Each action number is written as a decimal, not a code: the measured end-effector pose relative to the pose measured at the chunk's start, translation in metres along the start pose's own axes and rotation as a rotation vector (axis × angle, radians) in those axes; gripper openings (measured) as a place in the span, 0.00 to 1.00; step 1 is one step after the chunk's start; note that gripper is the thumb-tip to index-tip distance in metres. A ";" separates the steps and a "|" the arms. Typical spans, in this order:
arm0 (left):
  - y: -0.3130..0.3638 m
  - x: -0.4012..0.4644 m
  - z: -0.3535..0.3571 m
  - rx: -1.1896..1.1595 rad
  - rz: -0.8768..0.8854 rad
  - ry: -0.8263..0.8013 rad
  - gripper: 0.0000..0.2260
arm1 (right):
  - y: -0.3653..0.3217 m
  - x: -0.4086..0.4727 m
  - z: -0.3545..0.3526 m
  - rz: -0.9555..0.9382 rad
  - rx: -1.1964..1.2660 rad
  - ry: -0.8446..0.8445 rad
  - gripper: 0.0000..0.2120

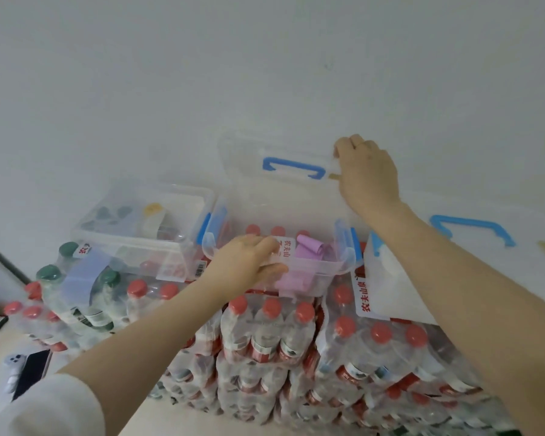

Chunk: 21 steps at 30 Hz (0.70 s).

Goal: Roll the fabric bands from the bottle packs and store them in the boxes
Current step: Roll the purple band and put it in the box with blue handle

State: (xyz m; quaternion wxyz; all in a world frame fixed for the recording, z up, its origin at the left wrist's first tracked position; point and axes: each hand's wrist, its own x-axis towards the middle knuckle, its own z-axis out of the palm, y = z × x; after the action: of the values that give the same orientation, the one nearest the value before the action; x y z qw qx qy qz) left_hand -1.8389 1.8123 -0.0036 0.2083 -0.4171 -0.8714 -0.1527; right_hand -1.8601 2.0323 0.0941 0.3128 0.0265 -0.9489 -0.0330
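A bare white wall (202,73) fills the room's upper half above stacked shrink-wrapped bottle packs (265,328) with red caps. On the packs stand 2 clear boxes, their blue latches nearly touching. The left hand (246,262) curls over the near rim of the middle box (340,265), fingers inside, thumb on the front wall. Rolled purple fabric bands (309,248) lie in that box. The right hand (367,171) pinches the raised clear lid (280,190) at its top edge, beside the blue handle (293,166). The left box (145,228) holds dark and yellow rolls. A second lid (485,247) leans against the wall at right.
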 end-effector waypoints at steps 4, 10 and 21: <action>0.003 -0.010 0.004 0.199 0.249 0.378 0.12 | -0.020 -0.050 -0.003 -0.148 -0.028 -0.057 0.16; -0.011 -0.022 -0.009 0.359 0.094 0.208 0.33 | -0.032 -0.101 -0.001 -0.006 0.330 -0.381 0.18; -0.011 -0.028 -0.005 0.246 0.076 0.194 0.25 | -0.030 -0.123 0.003 -0.061 0.312 -0.439 0.19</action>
State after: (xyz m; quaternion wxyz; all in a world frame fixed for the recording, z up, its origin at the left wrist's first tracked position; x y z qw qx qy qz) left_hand -1.8311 1.7849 -0.0143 0.3465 -0.4047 -0.8428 -0.0765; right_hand -1.7625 2.0117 0.0163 0.0904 0.0952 -0.9864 0.0991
